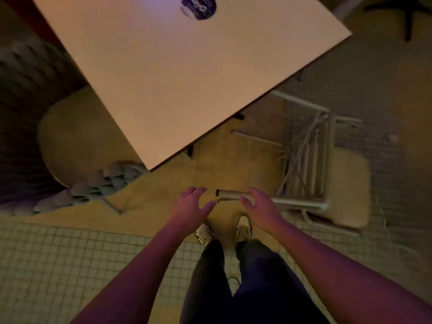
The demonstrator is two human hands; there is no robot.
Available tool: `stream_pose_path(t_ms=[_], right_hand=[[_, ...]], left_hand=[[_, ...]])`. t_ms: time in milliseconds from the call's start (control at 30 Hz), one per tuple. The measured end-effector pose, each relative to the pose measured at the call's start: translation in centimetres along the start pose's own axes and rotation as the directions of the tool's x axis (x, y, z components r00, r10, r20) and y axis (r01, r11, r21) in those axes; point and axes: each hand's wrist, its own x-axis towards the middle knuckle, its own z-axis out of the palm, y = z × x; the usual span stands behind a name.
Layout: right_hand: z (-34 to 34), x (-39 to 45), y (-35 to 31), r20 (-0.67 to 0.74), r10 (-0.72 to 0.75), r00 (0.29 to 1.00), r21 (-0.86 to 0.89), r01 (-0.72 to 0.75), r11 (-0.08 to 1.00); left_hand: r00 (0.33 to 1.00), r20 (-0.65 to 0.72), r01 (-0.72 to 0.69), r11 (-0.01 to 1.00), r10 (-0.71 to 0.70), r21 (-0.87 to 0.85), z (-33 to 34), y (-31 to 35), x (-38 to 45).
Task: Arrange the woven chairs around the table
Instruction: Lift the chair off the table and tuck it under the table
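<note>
- The surface (187, 73), a pale square tabletop, fills the upper middle of the frame, turned so one corner points down toward the centre. It is bare except for a dark round sticker (198, 7) near the top edge.
- The room is dim, lit in warm yellow with a purple tint at the top of the tabletop and along the arms.
- The floor (70, 258) shows small square tiles across the lower left and the right side; a smooth, yellowish patch lies under and just below the tabletop.
- One woven chair (77, 146) stands at the left of the frame, its round cream seat partly tucked under the tabletop's left edge, with a thick braided back curving along its lower side.
- A second chair (327, 174) lies tipped over at the right of the frame, beside the tabletop's lower right edge. Its pale metal legs point toward the centre and its cream cushion faces right.
- The left hand (191, 204) hangs just below the tabletop corner, fingers spread, holding nothing.
- The right hand (259, 206) is likewise spread and empty, just beside the black-capped ends of the tipped chair's legs (230, 194); whether it touches them I cannot tell.
- Two pale shoes (243, 228) and dark trousers show at the lower centre.
- A dark chair base (406, 10) sits in the upper right corner.
</note>
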Motion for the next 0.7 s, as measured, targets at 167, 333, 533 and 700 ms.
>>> stream_pose_path(t_ms=[167,333,533,700], right_hand=[[-1.6,-1.9,6.8,-0.085,0.229,0.97,0.232,-0.204,0.951],[-4.6,-4.1,15.6,-0.136,0.397,0.908,0.4,-0.316,0.86],[-8.5,-7.9,28.6,-0.15,0.544,0.826,0.563,-0.381,0.734],[-12.7,-11.3,39.2,-0.119,0.616,0.779,0.619,-0.427,0.659]], left_hand=[[0.985,0.132,-0.136,0.975,0.114,0.174,3.2,5.5,2.8],[0.944,0.267,-0.267,0.925,0.195,0.27,8.8,11.9,4.5],[0.914,0.356,-0.316,0.893,0.195,0.32,20.6,22.0,4.7],[0.883,0.424,-0.329,0.908,0.2,0.257,31.0,31.7,3.9]])
